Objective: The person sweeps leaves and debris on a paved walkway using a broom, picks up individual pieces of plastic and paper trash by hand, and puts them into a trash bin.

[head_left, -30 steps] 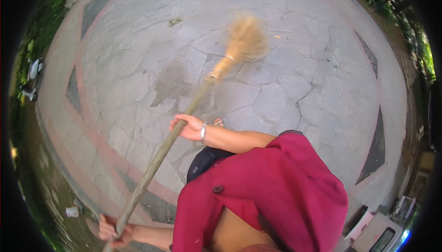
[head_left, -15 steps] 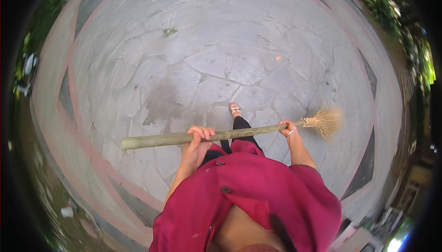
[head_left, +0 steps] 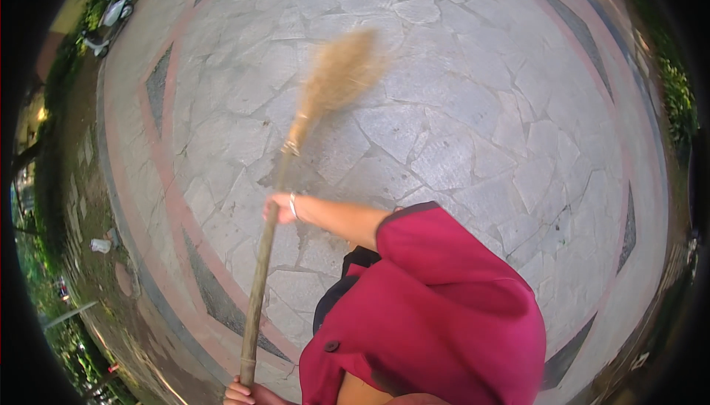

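Observation:
A straw broom with a long bamboo handle (head_left: pixel 259 294) runs from the lower left up toward the middle of the paving. Its tan bristle head (head_left: pixel 339 76) is smeared by motion over the stone, and I cannot tell whether it touches the ground. My right hand (head_left: pixel 280 208), with a white band at the wrist, is closed round the handle partway below the bristles; its arm reaches across to the left. Down at the lower edge, my left hand (head_left: pixel 250 395) grips the handle nearer its butt end, which is cut off by the frame.
Irregular grey flagstones (head_left: pixel 451 139) spread around me, bordered by pinkish bands with dark triangles (head_left: pixel 159 87). A parked scooter (head_left: pixel 109 24) stands at the far left beside greenery. A pale piece of litter (head_left: pixel 100 245) lies on the soil at the left.
The broom has swung from lying crosswise in front of me to pointing away, bristles now far and centre-left. My right hand crossed to the left; my left hand dropped to the lower edge.

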`<state>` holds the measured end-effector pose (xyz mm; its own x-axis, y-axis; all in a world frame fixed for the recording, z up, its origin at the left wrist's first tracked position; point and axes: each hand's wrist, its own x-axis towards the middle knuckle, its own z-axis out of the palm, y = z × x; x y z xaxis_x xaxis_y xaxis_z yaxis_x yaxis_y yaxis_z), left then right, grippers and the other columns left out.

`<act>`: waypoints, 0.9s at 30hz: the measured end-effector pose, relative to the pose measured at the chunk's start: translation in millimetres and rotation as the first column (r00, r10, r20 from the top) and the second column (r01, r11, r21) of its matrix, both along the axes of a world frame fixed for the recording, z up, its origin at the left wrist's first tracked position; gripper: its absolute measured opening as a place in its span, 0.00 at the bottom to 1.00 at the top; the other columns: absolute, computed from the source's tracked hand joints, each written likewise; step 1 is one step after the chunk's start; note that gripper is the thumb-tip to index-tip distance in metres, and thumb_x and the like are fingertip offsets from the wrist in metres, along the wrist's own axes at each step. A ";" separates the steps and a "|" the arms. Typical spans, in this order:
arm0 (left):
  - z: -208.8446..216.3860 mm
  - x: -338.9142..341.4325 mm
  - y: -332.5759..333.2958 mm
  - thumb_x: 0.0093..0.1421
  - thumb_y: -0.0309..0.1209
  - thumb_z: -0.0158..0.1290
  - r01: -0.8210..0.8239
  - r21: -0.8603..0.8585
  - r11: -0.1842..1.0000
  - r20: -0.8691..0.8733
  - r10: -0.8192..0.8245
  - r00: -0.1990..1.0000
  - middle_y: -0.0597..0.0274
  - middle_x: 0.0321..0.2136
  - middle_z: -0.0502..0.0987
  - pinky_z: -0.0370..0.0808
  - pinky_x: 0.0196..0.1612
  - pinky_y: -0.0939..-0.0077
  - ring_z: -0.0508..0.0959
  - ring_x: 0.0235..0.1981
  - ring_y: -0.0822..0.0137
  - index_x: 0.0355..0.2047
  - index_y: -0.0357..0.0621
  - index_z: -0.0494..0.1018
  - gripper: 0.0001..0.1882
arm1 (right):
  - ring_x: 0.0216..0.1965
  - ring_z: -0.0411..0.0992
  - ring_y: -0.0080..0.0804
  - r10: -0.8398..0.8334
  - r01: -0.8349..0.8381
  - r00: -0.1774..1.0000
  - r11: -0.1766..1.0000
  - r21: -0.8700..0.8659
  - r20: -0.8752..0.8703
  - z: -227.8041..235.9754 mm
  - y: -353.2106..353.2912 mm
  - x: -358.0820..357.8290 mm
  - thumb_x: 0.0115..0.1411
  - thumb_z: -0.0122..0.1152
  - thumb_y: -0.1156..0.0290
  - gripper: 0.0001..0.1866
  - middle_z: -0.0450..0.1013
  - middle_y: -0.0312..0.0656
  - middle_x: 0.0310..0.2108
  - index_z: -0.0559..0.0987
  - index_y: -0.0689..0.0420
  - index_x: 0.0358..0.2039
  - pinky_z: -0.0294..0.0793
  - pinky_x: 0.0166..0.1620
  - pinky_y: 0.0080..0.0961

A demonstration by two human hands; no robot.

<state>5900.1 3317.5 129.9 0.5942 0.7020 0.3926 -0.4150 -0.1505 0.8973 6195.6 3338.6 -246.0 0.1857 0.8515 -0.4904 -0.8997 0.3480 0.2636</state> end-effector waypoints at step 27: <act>-226.6 448.3 -210.1 0.57 0.40 0.47 0.692 -0.709 -0.131 0.396 -0.887 0.238 0.70 0.17 0.58 0.62 0.40 0.69 0.61 0.23 0.73 0.24 0.47 0.60 0.12 | 0.34 0.67 0.38 -0.939 0.797 0.035 -0.180 -0.576 0.342 -34.3 -617.6 -104.6 0.49 0.53 0.75 0.05 0.68 0.45 0.25 0.68 0.62 0.26 0.68 0.45 0.36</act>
